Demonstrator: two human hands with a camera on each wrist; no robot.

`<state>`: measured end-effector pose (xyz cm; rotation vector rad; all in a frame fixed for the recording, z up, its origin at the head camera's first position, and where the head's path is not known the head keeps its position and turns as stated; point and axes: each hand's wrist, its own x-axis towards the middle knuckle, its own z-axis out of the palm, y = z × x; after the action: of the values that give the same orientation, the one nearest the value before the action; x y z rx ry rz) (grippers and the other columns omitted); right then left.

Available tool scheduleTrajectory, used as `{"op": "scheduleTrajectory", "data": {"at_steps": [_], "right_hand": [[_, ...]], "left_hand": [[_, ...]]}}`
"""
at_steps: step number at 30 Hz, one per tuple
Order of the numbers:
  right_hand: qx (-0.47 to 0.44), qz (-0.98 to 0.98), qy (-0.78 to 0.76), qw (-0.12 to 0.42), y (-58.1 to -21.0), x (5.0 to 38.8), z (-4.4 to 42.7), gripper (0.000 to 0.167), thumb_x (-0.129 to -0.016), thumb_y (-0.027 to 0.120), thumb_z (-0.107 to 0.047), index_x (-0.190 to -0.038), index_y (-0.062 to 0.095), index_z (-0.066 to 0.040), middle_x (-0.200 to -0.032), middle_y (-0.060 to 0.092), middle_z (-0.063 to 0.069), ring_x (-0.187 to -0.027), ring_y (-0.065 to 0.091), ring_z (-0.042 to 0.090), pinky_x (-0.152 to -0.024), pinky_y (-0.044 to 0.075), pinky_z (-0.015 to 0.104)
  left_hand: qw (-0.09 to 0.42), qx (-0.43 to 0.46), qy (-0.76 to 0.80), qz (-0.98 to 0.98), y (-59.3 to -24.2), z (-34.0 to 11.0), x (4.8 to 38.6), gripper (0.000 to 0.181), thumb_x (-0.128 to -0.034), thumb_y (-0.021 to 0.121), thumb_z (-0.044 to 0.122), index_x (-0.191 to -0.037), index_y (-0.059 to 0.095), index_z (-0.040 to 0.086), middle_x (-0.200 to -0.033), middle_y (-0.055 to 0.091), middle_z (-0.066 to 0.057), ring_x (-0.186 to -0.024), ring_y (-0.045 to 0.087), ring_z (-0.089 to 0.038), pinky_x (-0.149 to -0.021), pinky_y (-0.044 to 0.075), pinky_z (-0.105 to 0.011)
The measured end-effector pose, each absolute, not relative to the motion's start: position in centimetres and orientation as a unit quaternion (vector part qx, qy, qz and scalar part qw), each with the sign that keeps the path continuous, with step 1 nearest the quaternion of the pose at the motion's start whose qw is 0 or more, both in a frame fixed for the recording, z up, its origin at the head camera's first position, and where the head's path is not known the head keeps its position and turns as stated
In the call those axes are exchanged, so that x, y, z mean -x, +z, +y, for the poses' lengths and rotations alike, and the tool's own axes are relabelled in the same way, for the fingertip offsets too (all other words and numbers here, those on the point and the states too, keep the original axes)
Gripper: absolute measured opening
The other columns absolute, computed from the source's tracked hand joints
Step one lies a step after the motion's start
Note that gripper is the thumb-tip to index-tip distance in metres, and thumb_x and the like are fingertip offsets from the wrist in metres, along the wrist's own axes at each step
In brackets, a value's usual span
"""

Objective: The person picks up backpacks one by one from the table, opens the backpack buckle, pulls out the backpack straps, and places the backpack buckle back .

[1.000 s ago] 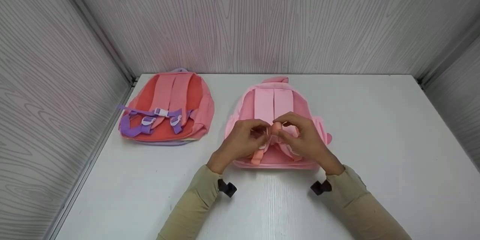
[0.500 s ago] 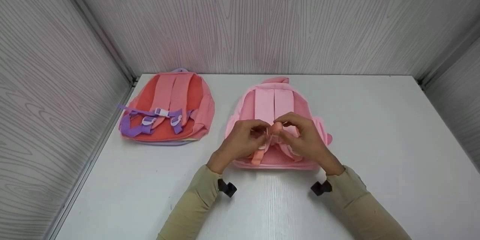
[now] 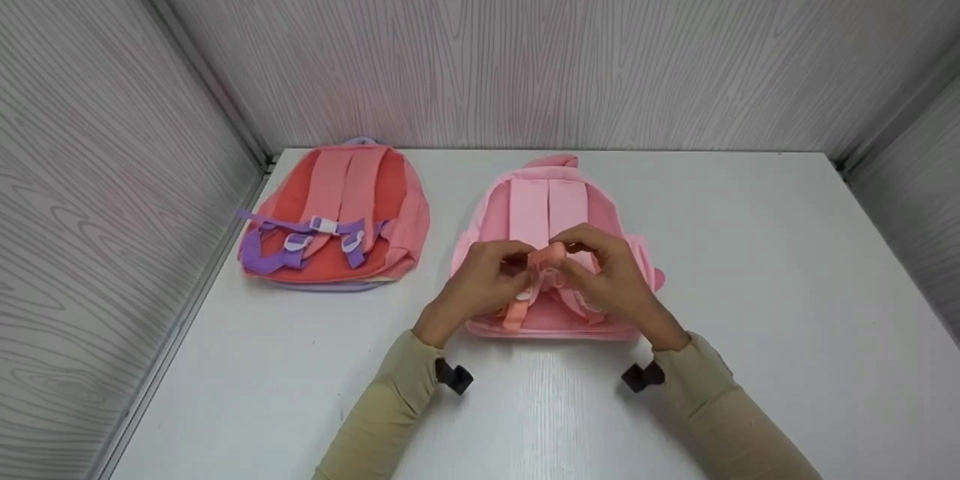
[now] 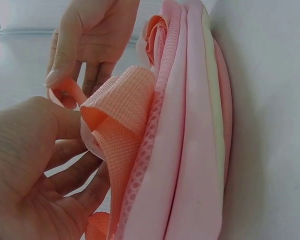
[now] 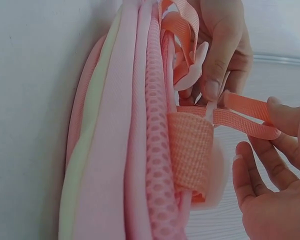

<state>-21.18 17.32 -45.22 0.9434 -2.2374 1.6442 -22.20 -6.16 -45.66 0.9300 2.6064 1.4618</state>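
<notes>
The pink backpack (image 3: 493, 219) lies on the worktop (image 3: 750, 277), its mesh back and shoulder straps (image 3: 529, 206) facing up. Both hands meet over the lower half of that backpack. The left hand (image 3: 480, 281) is nearly closed, thumb and fingers pinching a pale plastic buckle (image 5: 210, 112) just above the pink backpack's mesh. The right hand (image 3: 607, 270) pinches a looped length of narrow orange strap (image 5: 246, 106) between thumb and forefinger, its other fingers loosely bent; the strap runs from the buckle, clear of the pink backpack. A coral backpack with purple webbing (image 3: 328, 187) lies to the left of the pink backpack, apart from it.

The narrow strap looks light and limp: it should bend freely but not push well, so a flat pinch close to the buckle would likely guide it best. The woven surface probably grips well. The buckle looks stiff, small and smoother, best held by its edges. The pink backpack seems soft and light, likely to shift if the strap is tugged hard.
</notes>
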Motion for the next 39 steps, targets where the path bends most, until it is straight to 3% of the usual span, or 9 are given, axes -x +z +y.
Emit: {"op": "scheduleTrajectory", "data": {"at_steps": [8,17,22,25,29,39], "right_hand": [[-0.317,-0.759,0.559,0.102,-45.2,21.2,17.6,0.023,-0.095,0.075,0.005,-0.117,0.072,0.007,-0.11,0.073,0.022,-0.106,0.069,0.017,-0.104,0.053,0.024],[-0.283,-0.751,0.59,0.093,-44.4,21.0,17.7,0.014,-0.093,0.076,0.007,-0.095,0.069,-0.005,-0.11,0.074,0.012,-0.105,0.067,0.022,-0.086,0.055,0.027],[-0.237,-0.754,0.606,0.089,-43.8,20.9,18.2,0.008,-0.096,0.074,0.005,-0.1,0.071,-0.001,-0.114,0.073,0.008,-0.099,0.068,0.019,-0.083,0.057,0.023],[-0.213,-0.752,0.617,0.088,-43.3,20.8,18.6,0.012,-0.097,0.073,0.004,-0.108,0.074,0.0,-0.108,0.073,0.003,-0.089,0.067,0.015,-0.079,0.057,0.021],[-0.19,-0.748,0.63,0.08,-42.7,20.7,19.3,0.02,-0.098,0.071,0.004,-0.117,0.075,0.0,-0.095,0.068,0.005,-0.077,0.06,0.014,-0.069,0.052,0.021],[-0.15,-0.771,0.616,0.055,-42.0,20.7,21.3,0.014,-0.101,0.072,-0.005,-0.113,0.074,0.004,-0.093,0.07,0.012,-0.069,0.058,0.015,-0.063,0.055,0.025]], "left_hand": [[0.025,-0.283,0.475,0.833,-45.8,-6.2,22.2,0.023,-0.0988,0.073,0.008,-0.121,0.075,0.005,-0.104,0.075,-0.006,-0.094,0.068,-0.014,-0.089,0.061,-0.031],[0.022,-0.282,0.469,0.837,-45.5,-6.2,22.0,0.022,-0.0986,0.074,0.009,-0.121,0.076,0.006,-0.104,0.075,-0.006,-0.093,0.068,-0.014,-0.09,0.061,-0.033],[0.028,-0.281,0.474,0.834,-45.4,-6.2,22.0,0.023,-0.099,0.074,0.009,-0.122,0.075,0.006,-0.106,0.076,-0.006,-0.094,0.07,-0.014,-0.091,0.061,-0.032],[0.027,-0.283,0.475,0.833,-45.3,-6.2,22.0,0.022,-0.0992,0.074,0.01,-0.121,0.075,0.005,-0.107,0.076,-0.007,-0.095,0.07,-0.015,-0.092,0.061,-0.032],[0.026,-0.281,0.471,0.836,-45.3,-6.2,21.9,0.022,-0.0994,0.074,0.011,-0.121,0.075,0.007,-0.107,0.075,-0.005,-0.096,0.069,-0.015,-0.093,0.061,-0.032],[0.031,-0.272,0.48,0.833,-45.3,-6.2,21.7,0.025,-0.0997,0.073,0.01,-0.124,0.075,0.006,-0.112,0.075,-0.007,-0.1,0.069,-0.017,-0.096,0.06,-0.032]]}}
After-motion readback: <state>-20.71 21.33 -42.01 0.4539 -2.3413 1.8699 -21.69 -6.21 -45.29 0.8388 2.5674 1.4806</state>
